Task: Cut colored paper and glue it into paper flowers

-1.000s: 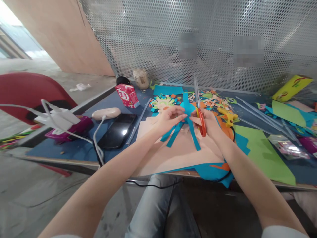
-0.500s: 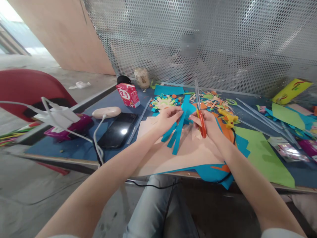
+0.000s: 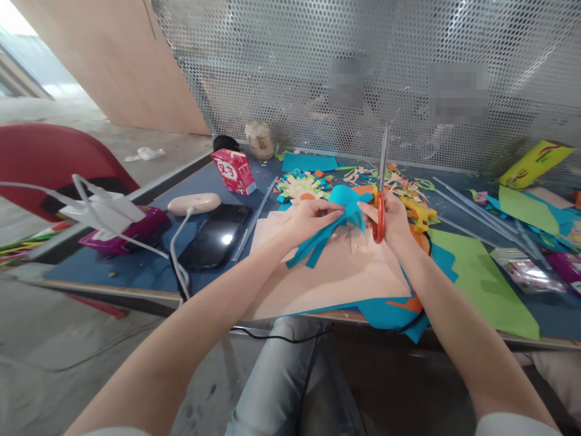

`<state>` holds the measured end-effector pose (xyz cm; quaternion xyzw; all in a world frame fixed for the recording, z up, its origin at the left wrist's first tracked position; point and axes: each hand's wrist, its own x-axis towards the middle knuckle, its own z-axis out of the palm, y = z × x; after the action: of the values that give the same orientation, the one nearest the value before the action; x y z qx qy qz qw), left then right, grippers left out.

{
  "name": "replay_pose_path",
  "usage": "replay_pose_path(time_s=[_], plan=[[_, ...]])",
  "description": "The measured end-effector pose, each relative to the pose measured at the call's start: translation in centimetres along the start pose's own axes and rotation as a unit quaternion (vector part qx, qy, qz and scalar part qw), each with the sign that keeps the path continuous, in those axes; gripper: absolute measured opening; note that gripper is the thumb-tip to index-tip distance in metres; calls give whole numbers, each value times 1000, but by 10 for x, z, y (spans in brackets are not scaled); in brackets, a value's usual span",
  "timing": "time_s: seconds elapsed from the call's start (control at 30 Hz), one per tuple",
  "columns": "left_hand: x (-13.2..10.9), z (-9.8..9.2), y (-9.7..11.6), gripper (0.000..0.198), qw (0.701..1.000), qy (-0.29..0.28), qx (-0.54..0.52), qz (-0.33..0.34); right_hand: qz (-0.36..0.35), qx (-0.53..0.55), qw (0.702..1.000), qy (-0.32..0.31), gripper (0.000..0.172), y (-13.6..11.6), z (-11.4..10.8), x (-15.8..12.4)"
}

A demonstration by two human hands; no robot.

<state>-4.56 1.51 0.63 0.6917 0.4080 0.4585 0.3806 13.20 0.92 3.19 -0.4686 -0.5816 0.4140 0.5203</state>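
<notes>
Blue paper strips held at the centre of the frame

Matte and thin, the strips fanned down and left from a broad, rounded, bright blue paper piece, just above a large peach paper sheet. Whether strips and rounded piece were joined could not be told. The paper looked very light and bendable, likely quick to crease or tear along its narrow lengths, and not slippery. A flat pinch where the strips gathered seemed the best hold; gripping the loose ends would probably only bend them.

The left hand was nearly closed, thumb and fingertips pinching the strips where they met. The right hand was partly curled around metal scissors with orange-red handles, blades pointing up, while its fingertips reached the right edge of the blue paper; how firmly they gripped it could not be told.

Behind the left hand lay a layered, multicoloured paper flower. Just right of the scissors sat a yellow glue gun, with a light green paper sheet at lower right. Farther out, a black smartphone and a pink-red carton occupied the left of centre.
</notes>
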Motion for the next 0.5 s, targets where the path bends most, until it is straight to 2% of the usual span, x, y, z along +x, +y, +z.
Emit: replay_pose_path(time_s=[0.1,0.17,0.3,0.37,0.43,0.5], plan=[[2,-2,-3,31,999,1,-36,-8,-1,5,1000,10,44,0,0,0],[2,-4,-3,35,997,-22,-69,-22,-19,9,1000,21,43,0,-1,0],[-2,-5,4,31,982,-151,-102,-44,-65,10,997,47,37,3,-3,2],[-3,-6,7,29,975,-194,-94,-46,-82,15,994,76,35,5,-6,4],[-1,-7,8,29,977,-186,-94,-47,-105,22,987,118,34,5,-10,6],[1,-11,7,31,982,-151,-107,-40,-130,33,979,152,32,4,-14,9]])
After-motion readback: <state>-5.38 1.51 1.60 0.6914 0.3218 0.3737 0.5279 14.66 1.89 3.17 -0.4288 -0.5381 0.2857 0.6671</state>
